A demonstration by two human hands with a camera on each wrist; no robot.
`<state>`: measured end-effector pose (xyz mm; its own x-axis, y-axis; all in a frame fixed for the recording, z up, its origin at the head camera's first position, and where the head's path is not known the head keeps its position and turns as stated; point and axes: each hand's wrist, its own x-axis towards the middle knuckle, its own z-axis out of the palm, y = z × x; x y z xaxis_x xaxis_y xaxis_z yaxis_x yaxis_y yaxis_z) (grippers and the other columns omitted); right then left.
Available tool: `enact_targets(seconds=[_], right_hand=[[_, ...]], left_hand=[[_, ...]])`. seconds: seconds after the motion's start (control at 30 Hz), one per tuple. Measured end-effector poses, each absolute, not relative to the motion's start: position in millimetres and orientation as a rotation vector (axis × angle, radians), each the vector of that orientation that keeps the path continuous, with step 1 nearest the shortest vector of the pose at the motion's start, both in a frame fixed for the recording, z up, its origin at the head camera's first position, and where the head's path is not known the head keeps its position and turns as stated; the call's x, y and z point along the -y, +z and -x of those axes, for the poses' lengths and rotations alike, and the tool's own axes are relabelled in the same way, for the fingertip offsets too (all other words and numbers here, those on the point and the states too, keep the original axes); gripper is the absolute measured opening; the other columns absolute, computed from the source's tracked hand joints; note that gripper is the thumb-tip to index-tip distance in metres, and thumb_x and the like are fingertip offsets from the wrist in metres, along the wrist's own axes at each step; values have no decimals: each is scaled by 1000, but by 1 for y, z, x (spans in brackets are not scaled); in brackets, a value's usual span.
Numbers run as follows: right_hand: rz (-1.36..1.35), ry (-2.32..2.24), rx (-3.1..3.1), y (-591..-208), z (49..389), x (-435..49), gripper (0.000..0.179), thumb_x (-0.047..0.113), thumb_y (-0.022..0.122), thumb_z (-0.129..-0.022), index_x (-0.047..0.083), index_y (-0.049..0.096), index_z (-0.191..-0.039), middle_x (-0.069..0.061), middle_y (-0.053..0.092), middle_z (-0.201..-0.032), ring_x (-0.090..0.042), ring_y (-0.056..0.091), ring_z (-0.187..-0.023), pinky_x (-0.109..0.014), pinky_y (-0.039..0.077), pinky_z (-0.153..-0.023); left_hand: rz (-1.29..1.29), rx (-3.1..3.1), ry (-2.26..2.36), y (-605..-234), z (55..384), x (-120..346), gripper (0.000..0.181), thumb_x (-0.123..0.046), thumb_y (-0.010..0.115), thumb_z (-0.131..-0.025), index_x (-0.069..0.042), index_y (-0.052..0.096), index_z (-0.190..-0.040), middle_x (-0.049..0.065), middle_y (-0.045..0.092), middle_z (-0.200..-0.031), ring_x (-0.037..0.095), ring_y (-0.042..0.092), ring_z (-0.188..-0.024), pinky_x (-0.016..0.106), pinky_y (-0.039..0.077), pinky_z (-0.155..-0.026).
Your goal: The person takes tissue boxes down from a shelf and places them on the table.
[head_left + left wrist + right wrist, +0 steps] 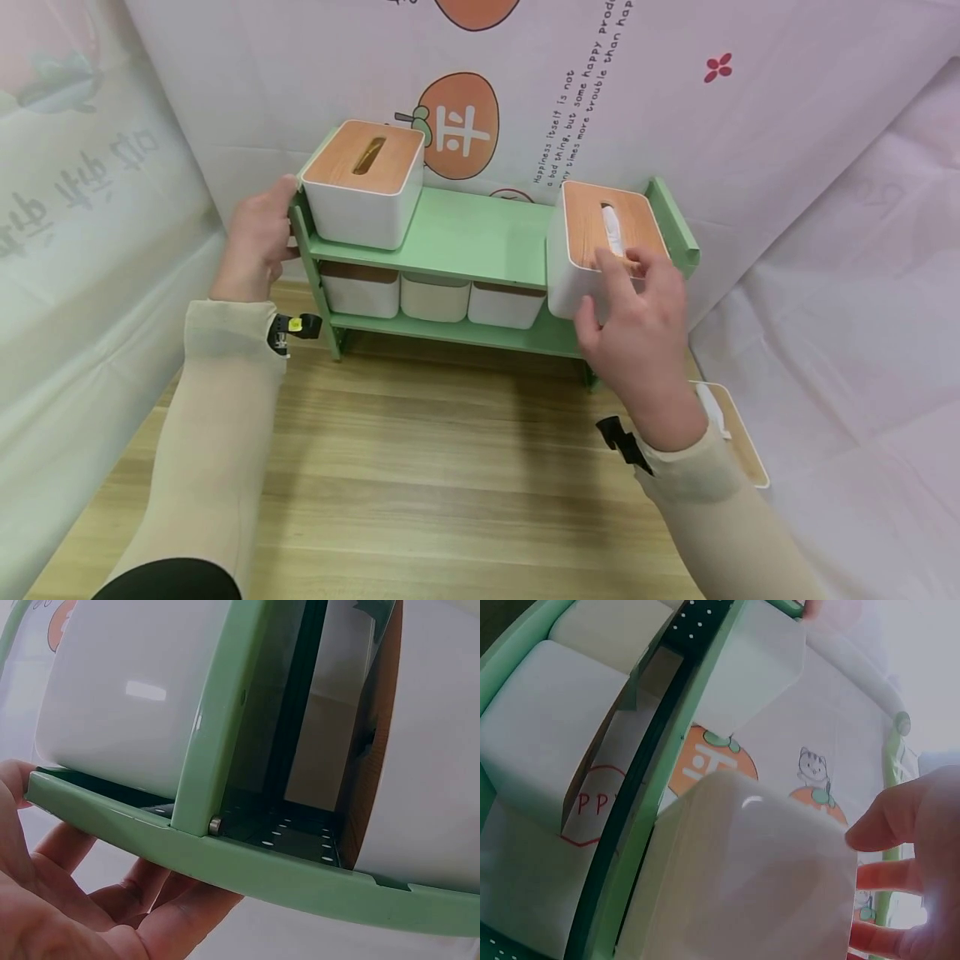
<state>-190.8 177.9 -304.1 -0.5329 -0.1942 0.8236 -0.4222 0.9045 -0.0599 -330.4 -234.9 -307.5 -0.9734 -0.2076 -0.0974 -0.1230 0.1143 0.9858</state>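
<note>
A green two-tier rack [480,233] stands against the back cloth. My left hand [258,233] grips its left end; in the left wrist view, fingers [180,922] curl behind the green frame. Beside that hand, a white tissue box with a wood-look lid [363,192] sits on the top tier. At the right, my right hand [637,342] touches a similar tissue box [573,279], fingertips on the lid near its slot, thumb by the front wall. White tissue [612,229] pokes from that slot. This box reaches past the top tier's front edge.
Two white boxes with brown lids [360,293] [504,308] and a cream box [435,298] line the lower tier. Another tissue box [738,442] stands at the right, partly behind my right forearm. White printed cloth [840,350] hangs close on both sides.
</note>
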Motion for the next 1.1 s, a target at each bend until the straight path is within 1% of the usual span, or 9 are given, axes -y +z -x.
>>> enact_targets(seconds=[0.2, 0.33, 0.43, 0.57, 0.63, 0.7, 0.87, 0.97, 1.1], right_hand=[[-261, 506, 2178, -296, 189, -197, 56, 30, 62, -90, 2, 54, -137, -30, 43, -127, -45, 45, -112, -58, 41, -87], [-79, 756, 2378, -284, 188, -214, 66, 42, 55, -97, 3, 41, -149, -28, 39, -137, -45, 47, -117, -59, 40, -93], [24, 958, 2518, -278, 190, -229, 68, 47, 43, -103, 5, 30, -155, -27, 35, -146, -48, 43, -125, -62, 35, -101], [89, 1274, 2558, -279, 195, -242, 69, 51, 33, -105, 8, 22, -158, -24, 29, -155, -45, 42, -130, -59, 39, -102], [118, 1468, 2523, -281, 197, -244, 71, 54, 31, -105, 10, 20, -159, -22, 25, -158, -42, 45, -127, -54, 43, -101], [138, 1699, 2434, -284, 198, -246, 71, 54, 35, -105, 11, 20, -159, -22, 22, -158, -37, 51, -118, -44, 50, -95], [96, 2183, 2158, -289, 197, -251, 66, 45, 50, -103, 8, 30, -154, -27, 13, -158, -19, 64, -95, -31, 57, -75], [22, 2350, 2065, -291, 199, -254, 54, 37, 55, -103, 7, 37, -143, -27, 12, -158, -22, 67, -92, -36, 58, -76], [-46, 2465, 2009, -294, 202, -257, 41, 30, 58, -102, 9, 42, -134, -24, 18, -154, -27, 68, -92, -40, 57, -78]], left_hand=[[-323, 2283, -2031, -308, 331, 233, 72, -69, 49, -93, -13, 59, -138, 8, 48, -139, 30, 52, -119, 50, 45, -100], [-319, 2272, -2036, -308, 332, 233, 71, -68, 49, -93, -13, 59, -138, 8, 48, -139, 30, 52, -120, 50, 45, -100], [-323, 2263, -2042, -307, 332, 232, 70, -67, 50, -93, -13, 60, -136, 8, 48, -139, 30, 53, -119, 50, 46, -100], [-318, 2260, -2038, -307, 331, 232, 69, -66, 50, -94, -12, 60, -136, 8, 49, -138, 29, 54, -117, 49, 46, -100], [-312, 2264, -2031, -307, 331, 232, 69, -66, 49, -94, -13, 59, -137, 8, 49, -138, 28, 54, -117, 49, 46, -100], [-310, 2269, -2023, -307, 331, 232, 70, -66, 48, -94, -12, 59, -137, 8, 49, -138, 28, 54, -117, 49, 46, -100], [-324, 2284, -2015, -308, 331, 233, 71, -68, 48, -93, -13, 59, -137, 8, 49, -138, 31, 56, -115, 48, 46, -100], [-338, 2309, -1997, -308, 331, 234, 71, -70, 48, -92, -14, 60, -135, 7, 49, -138, 32, 57, -113, 48, 47, -98], [-340, 2307, -2001, -308, 332, 235, 71, -69, 47, -93, -13, 59, -135, 8, 48, -138, 32, 57, -113, 48, 47, -99]])
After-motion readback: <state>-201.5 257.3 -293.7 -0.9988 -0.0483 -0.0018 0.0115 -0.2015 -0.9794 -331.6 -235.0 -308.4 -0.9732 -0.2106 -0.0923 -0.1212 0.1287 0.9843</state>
